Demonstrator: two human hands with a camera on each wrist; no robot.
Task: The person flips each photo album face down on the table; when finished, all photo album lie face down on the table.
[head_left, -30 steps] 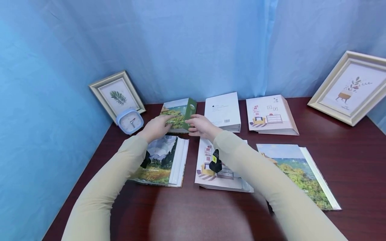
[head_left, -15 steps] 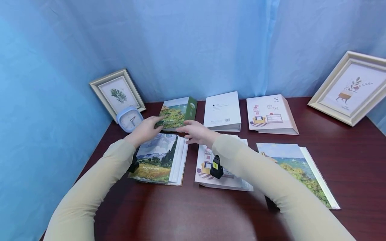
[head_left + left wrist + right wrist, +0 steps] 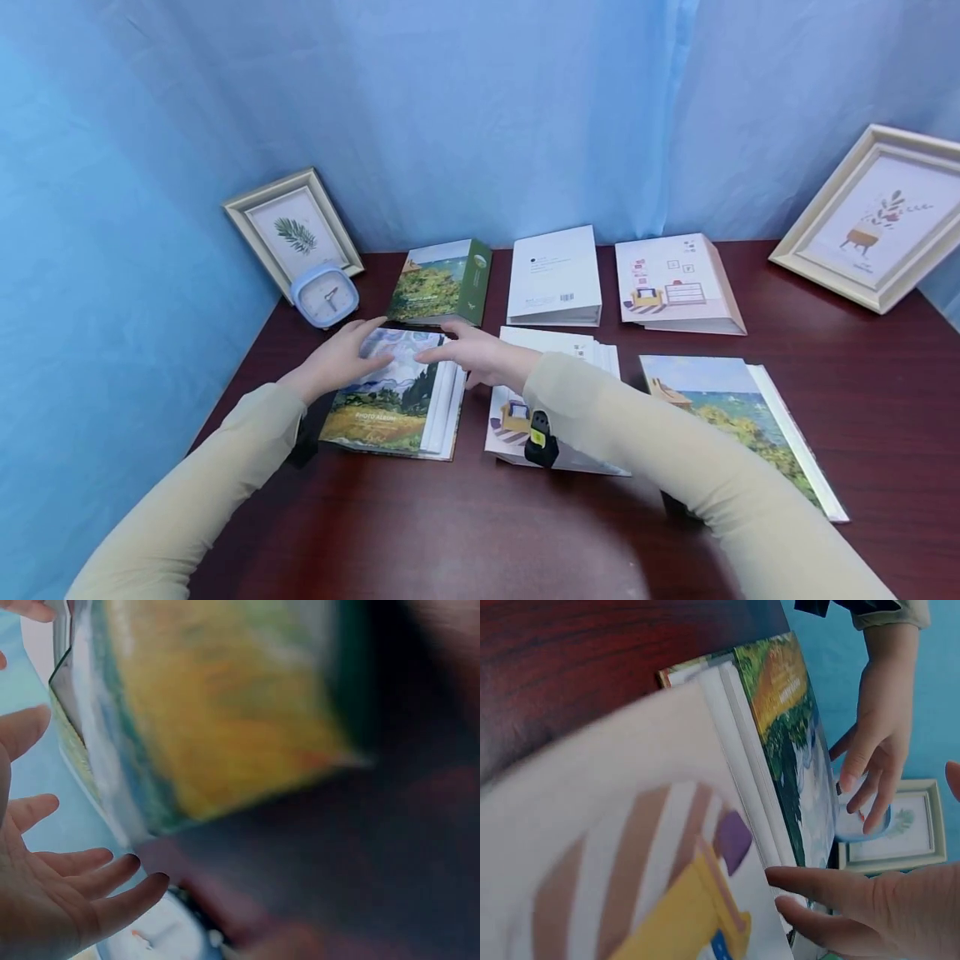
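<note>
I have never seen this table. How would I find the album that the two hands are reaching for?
Start at the small blue clock in the table's far left corner. Just in front of it, nearest the left edge, lies the photo album, with the left hand and right hand at its far end. Only its cover shows swirling clouds over a yellow field, marked PHOTO ALBUM.

Glossy dark wood table [image 3: 450, 533], glossy paper album cover [image 3: 386, 392], matt blue cloth backdrop [image 3: 480, 117]
</note>
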